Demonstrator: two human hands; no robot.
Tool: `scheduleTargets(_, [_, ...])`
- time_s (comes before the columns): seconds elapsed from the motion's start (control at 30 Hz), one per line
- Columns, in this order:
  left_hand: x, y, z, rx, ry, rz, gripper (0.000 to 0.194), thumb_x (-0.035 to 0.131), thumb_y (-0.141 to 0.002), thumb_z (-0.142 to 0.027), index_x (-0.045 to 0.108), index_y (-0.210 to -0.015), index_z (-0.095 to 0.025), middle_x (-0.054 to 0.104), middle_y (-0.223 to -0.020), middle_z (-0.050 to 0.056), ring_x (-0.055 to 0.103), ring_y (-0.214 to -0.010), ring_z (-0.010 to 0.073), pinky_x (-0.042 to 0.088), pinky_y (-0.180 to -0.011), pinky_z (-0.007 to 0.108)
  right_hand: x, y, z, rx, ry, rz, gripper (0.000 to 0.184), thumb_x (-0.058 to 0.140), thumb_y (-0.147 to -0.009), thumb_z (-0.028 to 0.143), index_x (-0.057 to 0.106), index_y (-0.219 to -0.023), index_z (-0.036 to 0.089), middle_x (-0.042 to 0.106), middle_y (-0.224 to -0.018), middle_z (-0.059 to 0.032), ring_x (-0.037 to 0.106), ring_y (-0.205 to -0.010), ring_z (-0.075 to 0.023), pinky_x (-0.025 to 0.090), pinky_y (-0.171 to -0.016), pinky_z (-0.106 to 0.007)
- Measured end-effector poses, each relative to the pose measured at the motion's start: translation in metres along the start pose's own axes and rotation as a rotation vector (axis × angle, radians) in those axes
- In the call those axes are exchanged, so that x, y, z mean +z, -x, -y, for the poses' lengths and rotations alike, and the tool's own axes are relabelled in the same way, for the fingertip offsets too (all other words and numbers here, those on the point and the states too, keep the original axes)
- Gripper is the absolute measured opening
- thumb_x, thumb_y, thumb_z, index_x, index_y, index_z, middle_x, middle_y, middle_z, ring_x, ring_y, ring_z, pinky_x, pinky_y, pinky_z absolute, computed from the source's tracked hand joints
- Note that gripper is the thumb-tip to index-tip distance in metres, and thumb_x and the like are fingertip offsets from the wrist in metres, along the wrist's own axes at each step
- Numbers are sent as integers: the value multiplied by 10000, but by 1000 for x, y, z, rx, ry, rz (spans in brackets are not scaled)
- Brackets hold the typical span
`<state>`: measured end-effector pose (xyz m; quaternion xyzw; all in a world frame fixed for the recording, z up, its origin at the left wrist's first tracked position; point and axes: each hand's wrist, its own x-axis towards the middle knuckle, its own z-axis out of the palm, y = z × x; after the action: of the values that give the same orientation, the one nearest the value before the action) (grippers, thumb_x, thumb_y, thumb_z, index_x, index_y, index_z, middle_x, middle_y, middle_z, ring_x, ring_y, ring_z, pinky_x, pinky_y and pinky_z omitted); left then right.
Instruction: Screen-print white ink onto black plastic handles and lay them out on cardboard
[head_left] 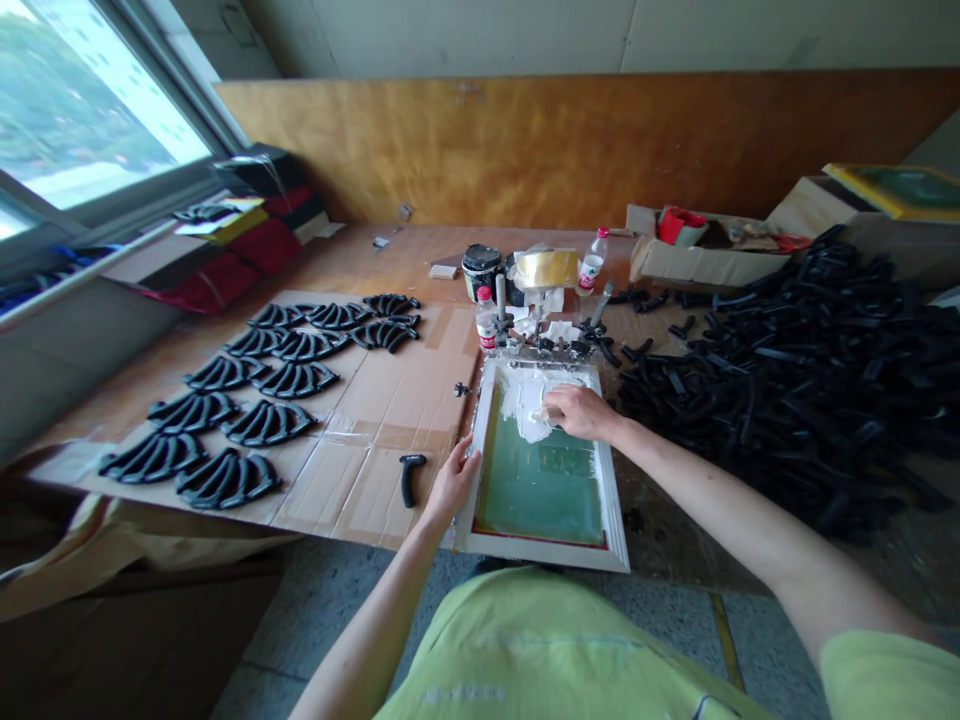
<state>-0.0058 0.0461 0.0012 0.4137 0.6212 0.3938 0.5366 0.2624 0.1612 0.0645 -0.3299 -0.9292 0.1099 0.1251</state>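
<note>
A screen-printing frame (615, 535) with a white border and green mesh lies in front of me. White ink (534, 425) is smeared across the far part of its mesh. My right hand (581, 412) is closed on a small ink-smeared squeegee (547, 412), largely covered by the fingers, at the ink. My left hand (454, 480) grips the left edge of the frame. Just left of that hand, a single black curved handle (408, 480) lies on flattened cardboard (360, 470). Behind the frame, a metal hinge clamp (547, 352) runs along its far edge.
Fanned rows of black handles (289, 380) cover the cardboard's left side. A large heap of black handles (772, 380) lies right. Beyond the clamp stand two red-capped bottles (592, 262), a black tub (481, 270) and a tape roll (546, 268). An open carton (705, 262) sits back right.
</note>
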Motion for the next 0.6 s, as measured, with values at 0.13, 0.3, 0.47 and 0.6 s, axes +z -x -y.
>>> scheduleTargets(0.13, [-1, 2, -5, -9, -23, 12, 687, 560, -807, -560, 467, -1374, -184, 712, -958, 70, 657, -842, 212, 505, -722, 290, 20, 12, 9, -65, 16, -123, 272, 490, -803, 22, 661, -963, 162, 663, -964, -77, 543, -984, -213, 428, -833, -304])
scheduleTargets(0.3, [-1, 5, -15, -31, -27, 8, 710, 573, -796, -566, 469, -1369, -160, 702, -890, 64, 650, -787, 202, 497, -665, 272, 6, -5, 4, 38, -41, -105, 195, 611, -839, 176, 669, -1021, 216, 673, -911, -36, 591, -871, -189, 450, -768, -277])
scheduleTargets(0.47, [-14, 20, -57, -45, 63, 90, 704, 618, -785, -544, 451, -1391, -227, 675, -835, 17, 612, -672, 148, 459, -567, 221, -36, -55, -29, 338, 16, -181, 556, 675, -816, 285, 509, -1345, 323, 678, -1015, -26, 613, -848, -198, 449, -753, -285])
scheduleTargets(0.6, [-16, 23, -111, 39, 184, 44, 524, 545, -814, -596, 642, -1133, -192, 667, -876, 20, 592, -655, 123, 449, -545, 205, -57, -26, -68, 602, -27, -386, 350, 547, -889, 296, 597, -1231, 238, 703, -929, -41, 612, -788, -180, 435, -738, -279])
